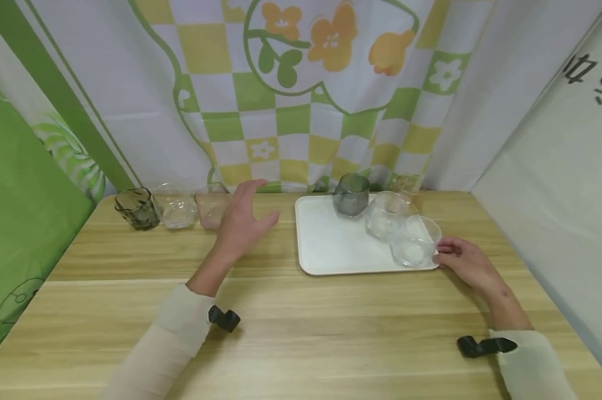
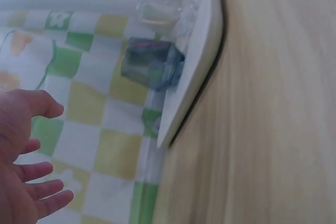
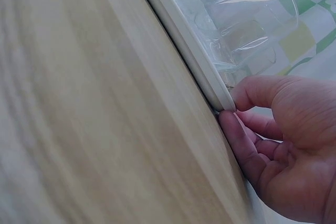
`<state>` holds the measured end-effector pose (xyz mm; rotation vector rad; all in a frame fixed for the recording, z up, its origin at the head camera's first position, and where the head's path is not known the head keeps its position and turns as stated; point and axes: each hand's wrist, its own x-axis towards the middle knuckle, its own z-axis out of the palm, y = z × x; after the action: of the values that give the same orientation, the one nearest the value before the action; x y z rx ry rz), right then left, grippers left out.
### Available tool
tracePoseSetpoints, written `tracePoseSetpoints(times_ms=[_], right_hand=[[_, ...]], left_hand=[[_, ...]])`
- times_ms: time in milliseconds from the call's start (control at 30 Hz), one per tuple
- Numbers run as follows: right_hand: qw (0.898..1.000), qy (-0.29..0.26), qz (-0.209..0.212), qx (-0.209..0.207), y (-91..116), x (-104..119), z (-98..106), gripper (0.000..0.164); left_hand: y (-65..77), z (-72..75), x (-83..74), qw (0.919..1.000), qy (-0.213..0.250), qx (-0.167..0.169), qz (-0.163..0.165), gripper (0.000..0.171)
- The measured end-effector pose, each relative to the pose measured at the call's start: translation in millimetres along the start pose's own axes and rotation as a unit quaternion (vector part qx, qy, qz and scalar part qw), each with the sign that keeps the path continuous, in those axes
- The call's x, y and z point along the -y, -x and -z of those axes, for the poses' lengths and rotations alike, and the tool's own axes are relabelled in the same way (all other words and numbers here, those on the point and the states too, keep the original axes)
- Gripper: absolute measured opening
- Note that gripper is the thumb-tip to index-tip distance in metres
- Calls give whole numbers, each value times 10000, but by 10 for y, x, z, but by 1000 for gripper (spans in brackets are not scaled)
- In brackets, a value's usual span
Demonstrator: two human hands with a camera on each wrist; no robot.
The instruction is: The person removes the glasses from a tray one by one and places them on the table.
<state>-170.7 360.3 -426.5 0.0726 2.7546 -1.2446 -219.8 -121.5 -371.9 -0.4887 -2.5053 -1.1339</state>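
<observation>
My right hand [image 1: 468, 266] pinches the right end of a white tray [image 1: 331, 244]; in the right wrist view the thumb and a finger [image 3: 252, 93] meet at the tray's rim. Right beside these fingers, a clear glass [image 1: 414, 244] stands on the tray. Behind it are another clear glass [image 1: 383, 216], a grey tinted glass [image 1: 351, 194] and a pale amber one [image 1: 407, 186], partly hidden. My left hand [image 1: 240, 219] is raised with fingers spread and nothing in them. It partly covers a pinkish glass [image 1: 210, 208] in the head view.
Left of the pinkish glass stand a clear glass [image 1: 177, 211] and a dark grey glass [image 1: 137, 208], near the table's back edge. A checked, flowered curtain [image 1: 290, 128] hangs behind the wooden table [image 1: 331, 333]. White cloth [image 1: 556, 183] borders the right side, green cloth [image 1: 20, 194] the left.
</observation>
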Motion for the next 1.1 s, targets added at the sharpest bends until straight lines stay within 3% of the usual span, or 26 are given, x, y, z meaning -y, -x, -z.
tracePoseSetpoints(times_ms=[200,367,533,733,1100], right_hand=[[9999,146,-12,-3,-10,8,6,51],[10000,34,-3,33,-3,23,13,51],[9998,-176,5,136,-4,38,-13,51],[9997,-199,-5,110,12,27,-8,52],[9992,-408,18,53,-7,16,-37,50]], left_hand=[[-98,-350,-101,9979,222,615,22,69],[-230,-649,-176,9954,239,923,-91,71],[-344,-898,-229,9930,293,1145,26,76],[-455,-1137,-292,9907,569,1221,200,82],[-593,-1372,-373,9875,1083,1055,446,92]])
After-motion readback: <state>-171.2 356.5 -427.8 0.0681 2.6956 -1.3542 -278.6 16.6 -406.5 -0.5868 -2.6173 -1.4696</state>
